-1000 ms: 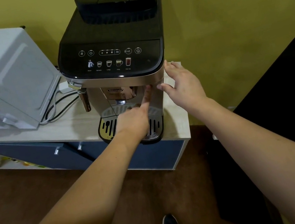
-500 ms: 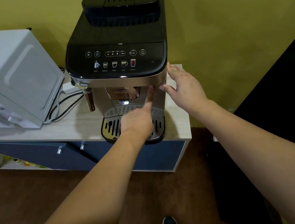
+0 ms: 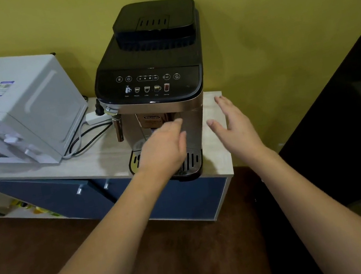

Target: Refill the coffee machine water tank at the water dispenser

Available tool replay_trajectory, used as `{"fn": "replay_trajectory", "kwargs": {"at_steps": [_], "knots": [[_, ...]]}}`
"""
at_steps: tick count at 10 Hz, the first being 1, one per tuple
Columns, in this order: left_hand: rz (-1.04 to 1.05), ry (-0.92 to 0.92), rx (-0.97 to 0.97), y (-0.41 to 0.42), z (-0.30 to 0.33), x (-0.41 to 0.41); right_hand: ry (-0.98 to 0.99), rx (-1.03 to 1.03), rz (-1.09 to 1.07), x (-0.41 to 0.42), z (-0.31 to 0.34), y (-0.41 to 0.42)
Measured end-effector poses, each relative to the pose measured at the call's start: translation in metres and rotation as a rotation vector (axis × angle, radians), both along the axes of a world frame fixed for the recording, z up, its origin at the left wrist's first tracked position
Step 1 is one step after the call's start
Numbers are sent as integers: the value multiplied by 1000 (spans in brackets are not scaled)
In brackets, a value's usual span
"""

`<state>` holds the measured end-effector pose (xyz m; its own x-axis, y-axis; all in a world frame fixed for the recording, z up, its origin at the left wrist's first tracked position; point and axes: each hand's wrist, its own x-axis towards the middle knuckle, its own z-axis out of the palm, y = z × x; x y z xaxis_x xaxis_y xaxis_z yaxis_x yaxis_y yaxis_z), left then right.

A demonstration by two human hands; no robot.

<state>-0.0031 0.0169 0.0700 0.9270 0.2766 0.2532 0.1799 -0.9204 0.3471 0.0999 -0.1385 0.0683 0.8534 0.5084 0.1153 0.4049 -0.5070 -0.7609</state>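
Note:
A black and silver coffee machine (image 3: 151, 74) stands on the right end of a light wooden counter (image 3: 96, 160), against a yellow-green wall. Its drip tray (image 3: 193, 160) juts toward me. My left hand (image 3: 165, 150) hovers in front of the machine's lower front, fingers loosely apart, holding nothing. My right hand (image 3: 233, 125) is held flat and open just to the right of the machine's side, a small gap away from it. I cannot pick out the water tank as a separate part, and no water dispenser is in view.
A white microwave (image 3: 8, 111) sits left of the machine, with cables (image 3: 84, 143) and a white power strip (image 3: 96, 117) between them. Blue cabinet doors (image 3: 65, 198) are below the counter. A dark unit (image 3: 350, 106) stands at the right. The floor is brown.
Both hands have drawn back from the machine's front right corner; the left finger no longer touches the front, and the right hand has come off the side. The view has pulled back.

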Motion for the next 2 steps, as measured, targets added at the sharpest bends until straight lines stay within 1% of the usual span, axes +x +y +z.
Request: {"fn": "replay_trajectory", "kwargs": {"at_steps": [1,2], "knots": [[20,-274,-99,8,62,-23,102,280,12,-11,45,-12],[-17,-562,-276,24,142,-44,80,716,91,-15,122,-40]]}}
